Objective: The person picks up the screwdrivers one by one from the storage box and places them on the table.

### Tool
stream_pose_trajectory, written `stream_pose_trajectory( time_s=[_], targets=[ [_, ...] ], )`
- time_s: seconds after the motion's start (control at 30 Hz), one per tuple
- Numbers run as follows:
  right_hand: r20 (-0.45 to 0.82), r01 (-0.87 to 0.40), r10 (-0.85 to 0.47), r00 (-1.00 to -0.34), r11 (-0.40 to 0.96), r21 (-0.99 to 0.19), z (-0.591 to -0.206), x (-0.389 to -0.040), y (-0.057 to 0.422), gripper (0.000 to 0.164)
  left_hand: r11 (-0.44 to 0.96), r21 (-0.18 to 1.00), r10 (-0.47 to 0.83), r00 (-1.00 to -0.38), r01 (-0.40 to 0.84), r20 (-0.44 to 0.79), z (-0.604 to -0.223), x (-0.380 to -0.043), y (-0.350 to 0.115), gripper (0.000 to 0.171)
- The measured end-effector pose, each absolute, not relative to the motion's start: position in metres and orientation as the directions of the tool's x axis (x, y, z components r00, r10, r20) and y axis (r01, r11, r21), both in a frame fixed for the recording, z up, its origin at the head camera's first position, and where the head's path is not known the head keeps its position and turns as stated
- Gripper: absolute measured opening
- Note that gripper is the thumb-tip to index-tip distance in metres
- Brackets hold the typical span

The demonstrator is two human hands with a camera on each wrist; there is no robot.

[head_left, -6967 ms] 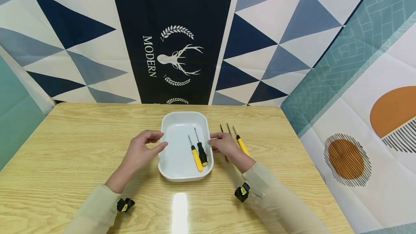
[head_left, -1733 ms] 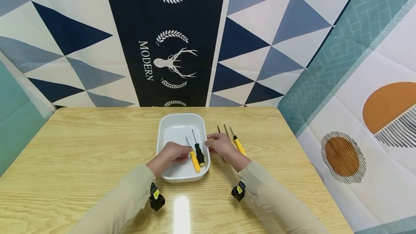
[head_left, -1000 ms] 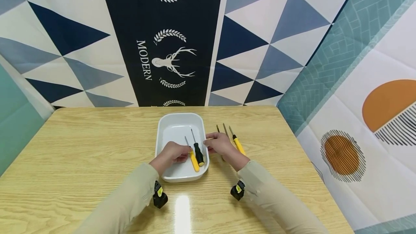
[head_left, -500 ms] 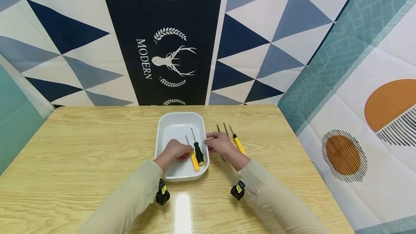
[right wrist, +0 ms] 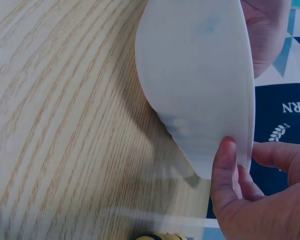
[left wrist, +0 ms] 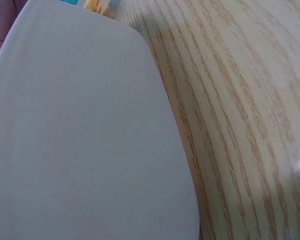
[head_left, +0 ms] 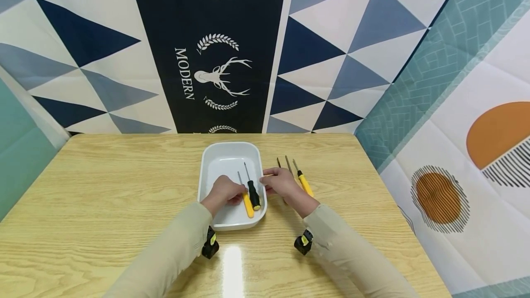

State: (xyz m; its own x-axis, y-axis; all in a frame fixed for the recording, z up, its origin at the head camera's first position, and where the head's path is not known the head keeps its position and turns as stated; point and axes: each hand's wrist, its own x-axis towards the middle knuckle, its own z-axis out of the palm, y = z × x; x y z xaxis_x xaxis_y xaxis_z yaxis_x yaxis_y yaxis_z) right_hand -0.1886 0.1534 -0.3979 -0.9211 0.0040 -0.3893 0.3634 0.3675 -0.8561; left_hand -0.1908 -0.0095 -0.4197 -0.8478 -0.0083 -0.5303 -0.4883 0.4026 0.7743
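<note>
A white tray [head_left: 221,164] stands on the table with a yellow screwdriver [head_left: 248,205] and a black screwdriver [head_left: 254,197] lying in it. My left hand [head_left: 225,190] reaches over the tray's left side and pinches the yellow screwdriver near its neck; the fingertips are partly hidden. At the right rim, my right hand [head_left: 281,182] grips the tray wall between thumb and fingers. The right wrist view shows the right-hand fingers [right wrist: 224,170] on the outside of the tray [right wrist: 205,90]. Mostly tray wall [left wrist: 90,125] fills the left wrist view.
Right of the tray, another yellow screwdriver [head_left: 305,185] lies on the wooden table [head_left: 124,187]. Two more metal shafts beside it run under the right hand, their handles mostly hidden. A patterned cloth [head_left: 223,77] hangs behind the table's back edge.
My left hand has moved from outside the tray's left rim to the yellow screwdriver inside; lately its wrist shifts slightly right. The right hand keeps its grip on the rim.
</note>
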Motion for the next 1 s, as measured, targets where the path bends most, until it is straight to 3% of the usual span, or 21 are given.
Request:
stream_pose_trajectory(
  time_s=[1.0],
  targets=[
    [-0.403, 0.378, 0.015, -0.915, 0.381, -0.844, -0.3991, -0.1891, 0.1525, 0.035, 0.553, 0.724, -0.039, -0.881, -0.412, -0.472, -0.4213, -0.1895, -0.0040, 0.017]
  ],
)
